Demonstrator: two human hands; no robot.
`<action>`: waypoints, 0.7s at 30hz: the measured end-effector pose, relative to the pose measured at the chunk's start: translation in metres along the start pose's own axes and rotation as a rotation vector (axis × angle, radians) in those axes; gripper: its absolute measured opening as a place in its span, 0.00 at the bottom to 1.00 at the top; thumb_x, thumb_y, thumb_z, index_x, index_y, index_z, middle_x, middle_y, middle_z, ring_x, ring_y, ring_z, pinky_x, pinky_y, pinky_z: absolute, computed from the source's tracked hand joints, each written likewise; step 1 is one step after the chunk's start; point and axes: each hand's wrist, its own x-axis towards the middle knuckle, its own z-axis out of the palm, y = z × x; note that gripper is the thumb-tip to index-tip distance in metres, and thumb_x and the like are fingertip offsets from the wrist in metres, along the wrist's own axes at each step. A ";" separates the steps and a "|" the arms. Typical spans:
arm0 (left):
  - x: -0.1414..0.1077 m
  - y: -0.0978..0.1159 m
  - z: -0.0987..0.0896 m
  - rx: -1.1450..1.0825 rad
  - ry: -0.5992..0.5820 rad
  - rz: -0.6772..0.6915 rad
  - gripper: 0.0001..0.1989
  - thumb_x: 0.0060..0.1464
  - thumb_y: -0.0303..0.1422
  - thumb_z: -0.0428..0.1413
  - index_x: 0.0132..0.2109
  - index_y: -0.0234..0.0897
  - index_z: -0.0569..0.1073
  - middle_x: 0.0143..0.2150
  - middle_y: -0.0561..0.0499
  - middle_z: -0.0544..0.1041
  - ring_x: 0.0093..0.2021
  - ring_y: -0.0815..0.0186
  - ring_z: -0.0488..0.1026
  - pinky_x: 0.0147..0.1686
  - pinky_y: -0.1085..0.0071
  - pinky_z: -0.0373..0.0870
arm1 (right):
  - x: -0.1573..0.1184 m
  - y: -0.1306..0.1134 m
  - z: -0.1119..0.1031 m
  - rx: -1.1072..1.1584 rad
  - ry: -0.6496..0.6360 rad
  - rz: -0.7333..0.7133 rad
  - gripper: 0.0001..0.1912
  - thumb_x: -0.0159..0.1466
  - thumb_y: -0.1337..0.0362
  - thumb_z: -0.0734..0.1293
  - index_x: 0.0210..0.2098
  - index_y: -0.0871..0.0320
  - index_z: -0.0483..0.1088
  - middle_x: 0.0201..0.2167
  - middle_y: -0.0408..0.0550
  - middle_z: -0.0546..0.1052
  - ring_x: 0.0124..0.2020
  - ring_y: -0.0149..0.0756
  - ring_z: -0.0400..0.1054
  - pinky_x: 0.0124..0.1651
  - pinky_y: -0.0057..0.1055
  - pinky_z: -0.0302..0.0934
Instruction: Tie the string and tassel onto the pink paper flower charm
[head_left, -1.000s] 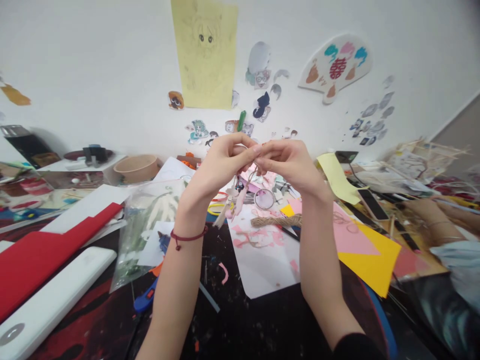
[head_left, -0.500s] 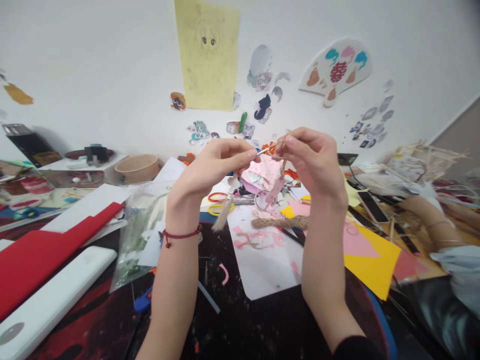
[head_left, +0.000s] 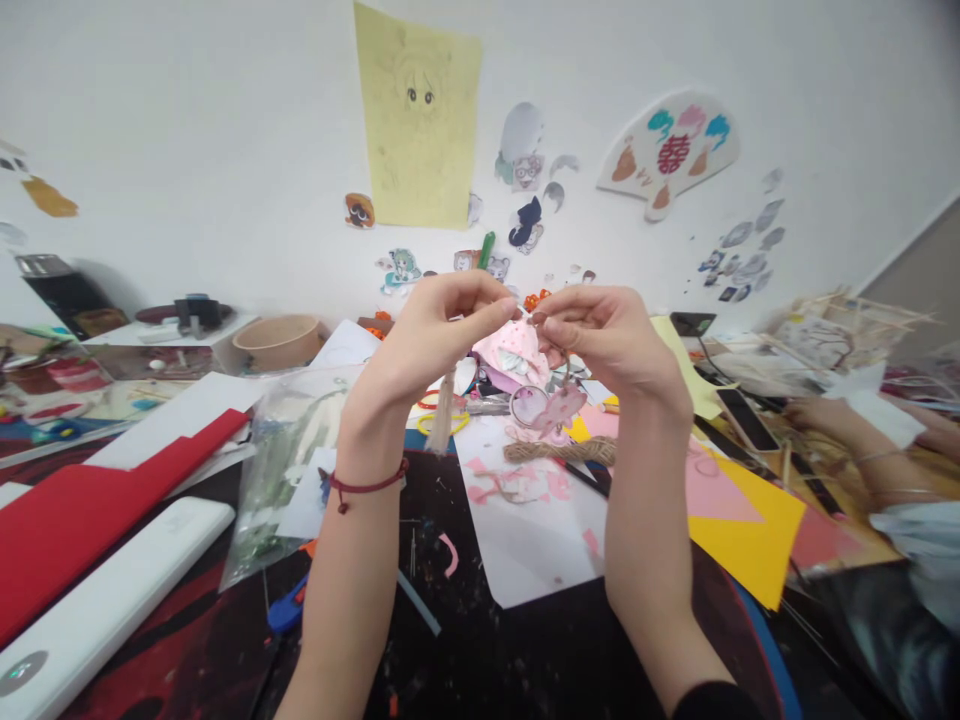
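- Pale thread, thin and limp, runs between both hands above the jute coil [head_left: 559,450].
- Left hand [head_left: 439,335] is pinched shut on one end; a tassel [head_left: 444,415] hangs from it, light and floppy.
- Right hand [head_left: 600,335] is pinched shut on the other end; a pink paper charm [head_left: 559,408] dangles below, probably tied to the thread, though the knot is too small to see.
- Charm looks flimsy and easily creased, so hold it by the thread, close to the fingertips, with gentle tension.
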 end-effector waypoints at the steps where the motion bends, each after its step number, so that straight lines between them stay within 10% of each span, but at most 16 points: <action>1: 0.000 0.000 0.000 0.003 0.000 0.001 0.07 0.61 0.30 0.60 0.33 0.35 0.77 0.28 0.53 0.74 0.28 0.72 0.65 0.29 0.71 0.61 | -0.001 -0.001 0.000 -0.003 -0.008 -0.001 0.09 0.56 0.62 0.81 0.36 0.57 0.83 0.26 0.44 0.80 0.25 0.27 0.73 0.28 0.25 0.69; 21: -0.001 0.004 0.003 0.050 -0.057 0.053 0.08 0.62 0.31 0.60 0.33 0.35 0.77 0.30 0.52 0.75 0.29 0.72 0.65 0.28 0.72 0.60 | -0.007 -0.011 0.005 -0.071 0.035 0.007 0.08 0.54 0.63 0.82 0.30 0.57 0.83 0.22 0.43 0.77 0.22 0.24 0.68 0.24 0.23 0.61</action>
